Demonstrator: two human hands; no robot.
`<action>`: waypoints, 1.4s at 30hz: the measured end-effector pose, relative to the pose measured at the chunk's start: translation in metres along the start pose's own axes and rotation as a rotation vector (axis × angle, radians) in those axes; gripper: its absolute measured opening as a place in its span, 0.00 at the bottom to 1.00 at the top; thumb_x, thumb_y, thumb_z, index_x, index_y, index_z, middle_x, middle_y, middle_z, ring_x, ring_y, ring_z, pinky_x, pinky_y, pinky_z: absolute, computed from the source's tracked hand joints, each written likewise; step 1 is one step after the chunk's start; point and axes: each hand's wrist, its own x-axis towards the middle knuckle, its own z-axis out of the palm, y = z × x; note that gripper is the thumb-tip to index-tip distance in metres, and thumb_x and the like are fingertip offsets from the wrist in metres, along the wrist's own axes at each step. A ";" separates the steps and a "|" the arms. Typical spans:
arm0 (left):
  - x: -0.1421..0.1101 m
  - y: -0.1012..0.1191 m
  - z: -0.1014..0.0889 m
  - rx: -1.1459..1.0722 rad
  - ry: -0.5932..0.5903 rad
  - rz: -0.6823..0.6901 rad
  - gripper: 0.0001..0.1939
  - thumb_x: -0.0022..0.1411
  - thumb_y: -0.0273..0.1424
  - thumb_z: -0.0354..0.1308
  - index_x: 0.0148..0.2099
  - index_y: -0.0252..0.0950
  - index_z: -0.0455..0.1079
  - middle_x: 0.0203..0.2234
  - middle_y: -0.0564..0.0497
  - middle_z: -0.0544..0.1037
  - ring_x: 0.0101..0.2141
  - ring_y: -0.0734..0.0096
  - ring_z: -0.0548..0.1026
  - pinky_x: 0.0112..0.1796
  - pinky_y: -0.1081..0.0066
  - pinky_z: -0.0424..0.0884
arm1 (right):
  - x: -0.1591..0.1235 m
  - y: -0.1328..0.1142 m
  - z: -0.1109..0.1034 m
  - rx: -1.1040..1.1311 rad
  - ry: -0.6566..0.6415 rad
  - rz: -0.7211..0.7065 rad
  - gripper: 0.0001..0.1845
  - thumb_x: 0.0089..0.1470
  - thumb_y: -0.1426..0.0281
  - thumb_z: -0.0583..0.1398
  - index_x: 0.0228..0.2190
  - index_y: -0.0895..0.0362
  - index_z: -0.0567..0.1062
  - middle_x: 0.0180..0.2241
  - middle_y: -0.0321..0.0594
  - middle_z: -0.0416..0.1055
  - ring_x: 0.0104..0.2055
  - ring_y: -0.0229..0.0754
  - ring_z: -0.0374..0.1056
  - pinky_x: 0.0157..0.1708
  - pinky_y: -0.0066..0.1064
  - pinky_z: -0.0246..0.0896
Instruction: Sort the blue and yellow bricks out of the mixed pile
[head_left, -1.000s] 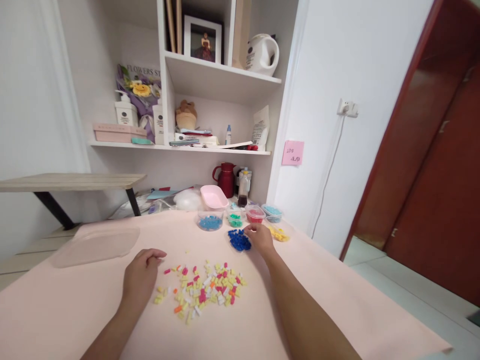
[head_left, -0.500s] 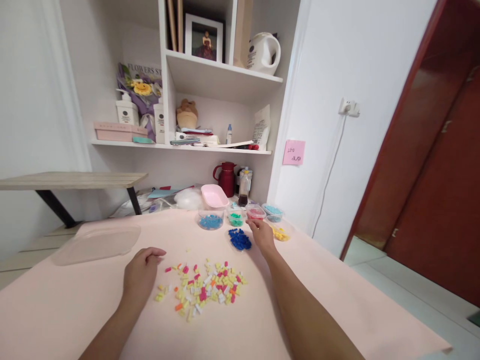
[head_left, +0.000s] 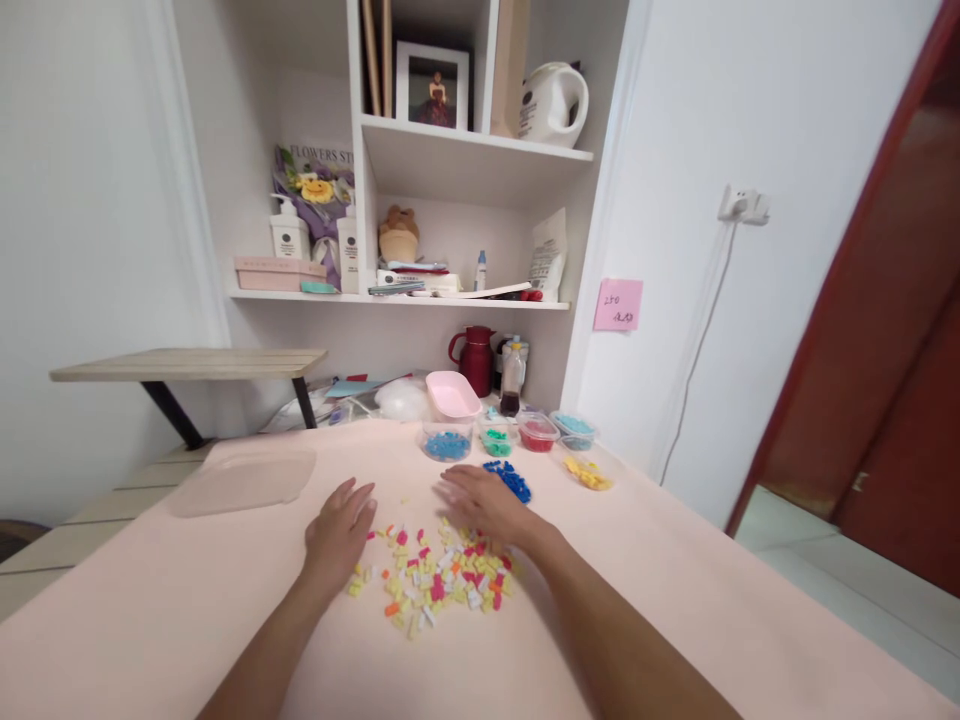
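A loose spread of small plastic pieces [head_left: 437,588], pale yellow, white, pink-red and orange, lies on the pink-covered table [head_left: 622,590]. My left hand [head_left: 339,530] is at the left edge of the spread, fingers apart, with nothing in it. Over the far right part of the pieces hovers my right hand [head_left: 484,503], its fingers stretched out to the left; no held piece shows. Just behind the right hand, and partly hidden by it, is a heap of dark blue pieces [head_left: 514,482].
Along the back stand clear tubs: one with blue pieces [head_left: 448,444], one with green pieces [head_left: 497,440], one with red pieces [head_left: 538,432], one with light blue pieces [head_left: 574,428]. A dish of yellow pieces [head_left: 589,474] is at right. A clear lid [head_left: 244,482] lies left.
My right hand has come back from the red tub toward the loose pieces and spread its fingers. My left hand has moved in closer to the pieces and opened. The view has shifted left.
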 end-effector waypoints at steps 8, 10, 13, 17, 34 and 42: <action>-0.012 0.002 0.008 0.011 -0.238 0.234 0.24 0.66 0.45 0.45 0.59 0.48 0.68 0.61 0.48 0.68 0.65 0.58 0.57 0.62 0.47 0.45 | 0.019 -0.029 0.017 -0.056 -0.228 0.051 0.23 0.64 0.60 0.48 0.55 0.57 0.68 0.54 0.50 0.70 0.55 0.50 0.65 0.53 0.42 0.57; -0.014 0.005 0.005 -0.037 -0.293 0.296 0.22 0.66 0.46 0.44 0.57 0.50 0.70 0.60 0.50 0.70 0.65 0.60 0.58 0.63 0.48 0.45 | 0.023 -0.035 0.019 -0.050 -0.256 0.016 0.20 0.64 0.61 0.49 0.53 0.55 0.69 0.52 0.48 0.71 0.55 0.51 0.65 0.53 0.44 0.55; -0.017 0.012 -0.001 -0.177 -0.325 0.357 0.21 0.66 0.45 0.45 0.52 0.49 0.73 0.55 0.52 0.76 0.61 0.62 0.64 0.62 0.52 0.51 | 0.024 -0.041 0.019 0.008 -0.291 -0.090 0.19 0.64 0.64 0.49 0.55 0.50 0.68 0.53 0.43 0.71 0.57 0.49 0.62 0.56 0.46 0.51; -0.017 0.020 -0.012 -0.459 -0.254 0.202 0.24 0.65 0.47 0.44 0.41 0.41 0.78 0.41 0.50 0.83 0.46 0.61 0.78 0.51 0.60 0.69 | 0.020 -0.041 0.012 0.220 -0.252 -0.117 0.19 0.66 0.62 0.47 0.50 0.51 0.72 0.49 0.42 0.74 0.52 0.46 0.67 0.54 0.40 0.57; -0.013 0.005 0.005 0.093 -0.246 0.250 0.26 0.68 0.44 0.41 0.64 0.48 0.62 0.66 0.51 0.60 0.67 0.58 0.52 0.63 0.45 0.45 | -0.005 -0.037 -0.062 0.467 -0.203 0.057 0.31 0.63 0.47 0.48 0.52 0.53 0.74 0.53 0.43 0.72 0.55 0.49 0.67 0.57 0.43 0.58; -0.019 0.008 0.004 0.004 -0.380 0.304 0.26 0.66 0.51 0.42 0.63 0.54 0.63 0.62 0.55 0.67 0.67 0.60 0.53 0.64 0.46 0.39 | -0.077 -0.040 -0.072 0.094 -0.529 0.208 0.50 0.49 0.49 0.63 0.66 0.54 0.53 0.68 0.49 0.48 0.69 0.59 0.44 0.66 0.49 0.41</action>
